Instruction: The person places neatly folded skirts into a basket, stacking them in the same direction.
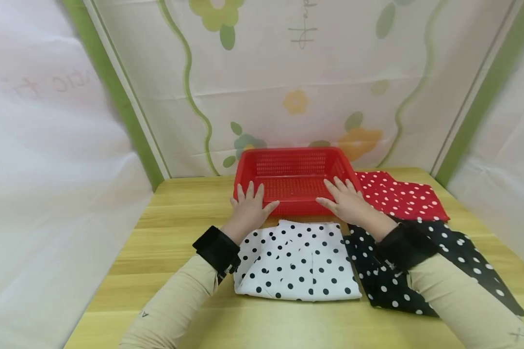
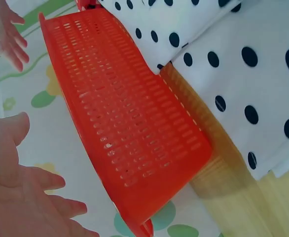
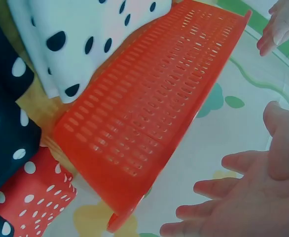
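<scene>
Basket [image 1: 294, 208], red plastic with slotted walls, stands on the table [image 1: 157, 252] between the two hands and reaches beyond them. The left hand [image 1: 249, 208] is at its near left corner, palm down, fingers straight and spread apart; the right hand [image 1: 347, 203] is at the near right corner, fingers and thumb likewise apart. Both wrist views show the fingers apart from the basket's wall, though I cannot tell how high above the rim they are. Just nearer the person than the hands, between the wrists, lies a folded white cloth [image 1: 297, 261] with black dots. A black cloth [image 1: 388, 291] with white dots lies under the right wrist and spreads to its right. A red cloth [image 1: 406, 198] with white dots lies right of the right hand, just beside the basket. Behind the basket, beyond both hands, hangs a flowered curtain [image 1: 297, 63]
</scene>
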The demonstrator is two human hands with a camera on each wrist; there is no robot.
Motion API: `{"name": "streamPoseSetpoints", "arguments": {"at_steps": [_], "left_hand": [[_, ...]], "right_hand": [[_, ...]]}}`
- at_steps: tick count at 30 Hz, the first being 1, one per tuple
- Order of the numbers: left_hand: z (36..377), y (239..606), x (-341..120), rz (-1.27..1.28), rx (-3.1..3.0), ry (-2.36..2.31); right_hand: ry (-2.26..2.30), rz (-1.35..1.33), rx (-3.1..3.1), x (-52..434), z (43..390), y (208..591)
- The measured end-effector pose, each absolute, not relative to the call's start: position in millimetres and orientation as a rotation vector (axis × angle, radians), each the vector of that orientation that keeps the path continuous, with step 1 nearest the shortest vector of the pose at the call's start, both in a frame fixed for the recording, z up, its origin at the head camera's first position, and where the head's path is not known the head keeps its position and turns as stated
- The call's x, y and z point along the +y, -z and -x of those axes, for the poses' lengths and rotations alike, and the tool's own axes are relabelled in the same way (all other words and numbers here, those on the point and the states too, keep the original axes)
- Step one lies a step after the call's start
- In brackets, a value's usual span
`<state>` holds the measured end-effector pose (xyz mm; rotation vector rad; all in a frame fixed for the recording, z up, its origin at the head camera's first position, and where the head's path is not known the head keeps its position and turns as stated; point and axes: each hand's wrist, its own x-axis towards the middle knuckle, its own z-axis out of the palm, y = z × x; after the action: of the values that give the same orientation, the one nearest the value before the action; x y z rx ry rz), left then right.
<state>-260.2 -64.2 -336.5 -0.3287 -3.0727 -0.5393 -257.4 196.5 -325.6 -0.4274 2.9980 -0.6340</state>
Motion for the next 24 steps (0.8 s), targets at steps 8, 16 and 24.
{"name": "streamPoseSetpoints", "arguments": {"at_steps": [8, 16, 24], "left_hand": [[242, 343, -70, 0.372, -3.041, 0.618], [215, 353, -87, 0.349, -3.049, 0.766], [202, 360, -97, 0.339, -3.063, 0.840]], "right_hand": [[0.632, 0.438, 3.018, 200, 242, 330], [0.645, 0.485, 3.031, 203, 216, 335], [0.599, 0.483, 3.059, 206, 203, 336]]}}
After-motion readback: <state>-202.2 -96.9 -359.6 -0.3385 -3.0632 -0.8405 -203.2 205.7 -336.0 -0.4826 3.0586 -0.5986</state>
